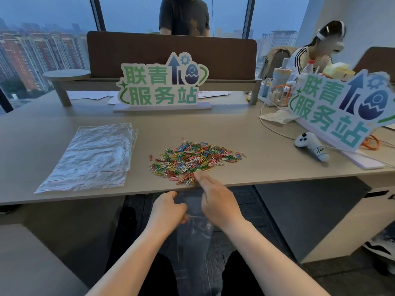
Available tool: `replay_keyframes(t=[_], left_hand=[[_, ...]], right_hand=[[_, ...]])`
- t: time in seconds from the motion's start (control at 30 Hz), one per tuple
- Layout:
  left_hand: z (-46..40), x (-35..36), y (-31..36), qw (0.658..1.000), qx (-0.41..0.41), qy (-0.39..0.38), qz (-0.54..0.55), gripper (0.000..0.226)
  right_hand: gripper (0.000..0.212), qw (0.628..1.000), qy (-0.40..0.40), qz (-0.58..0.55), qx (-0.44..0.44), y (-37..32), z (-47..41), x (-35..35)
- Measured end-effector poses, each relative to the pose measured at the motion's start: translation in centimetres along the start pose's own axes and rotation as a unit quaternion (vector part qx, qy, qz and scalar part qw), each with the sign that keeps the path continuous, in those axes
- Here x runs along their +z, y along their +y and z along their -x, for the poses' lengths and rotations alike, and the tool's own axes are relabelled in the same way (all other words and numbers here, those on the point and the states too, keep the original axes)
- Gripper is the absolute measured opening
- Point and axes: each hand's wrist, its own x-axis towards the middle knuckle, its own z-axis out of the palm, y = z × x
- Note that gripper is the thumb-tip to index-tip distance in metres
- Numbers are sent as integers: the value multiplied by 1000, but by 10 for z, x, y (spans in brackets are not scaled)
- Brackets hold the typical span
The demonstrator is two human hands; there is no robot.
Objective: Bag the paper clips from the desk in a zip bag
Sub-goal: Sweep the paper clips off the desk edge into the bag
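Paper clips (pixel 193 160) sit in a colourful heap near the desk (pixel 267 163) front edge. Left hand (pixel 168 207) pinches a clear zip bag (pixel 193 229) open below the edge, while the right hand (pixel 215 201) touches the pile's near clips with straight fingers, holding nothing. Spare bags (pixel 92 157) lie left of the heap.

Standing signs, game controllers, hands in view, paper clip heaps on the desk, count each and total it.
Standing signs: 2, one behind the heap, one at right
Game controller: 1
Hands: 2, left hand, right hand
Paper clip heap: 1
Total: 6
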Motion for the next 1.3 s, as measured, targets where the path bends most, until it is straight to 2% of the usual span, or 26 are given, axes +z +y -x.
replay_keyframes(t=[0.1, 0.27, 0.4, 0.87, 1.1, 1.3], left_hand=[[3, -3, 1, 1000, -11, -4, 8, 51], [8, -8, 5, 1000, -15, -4, 15, 58], [11, -11, 4, 1000, -20, -1, 15, 58], [12, -15, 0, 997, -40, 28, 65, 52], [15, -18, 2, 997, -33, 26, 60, 41], [16, -19, 2, 997, -31, 22, 64, 48]], right_hand=[[61, 1000, -16, 4, 11, 8, -16, -4], [55, 993, -102, 48, 24, 10, -39, -6], [54, 989, -125, 76, 29, 7, -46, 1], [53, 991, -120, 53, -12, -10, -25, 14], [52, 991, -121, 39, -31, -20, -13, 16], [56, 997, -62, -25, -25, -21, -12, 4]])
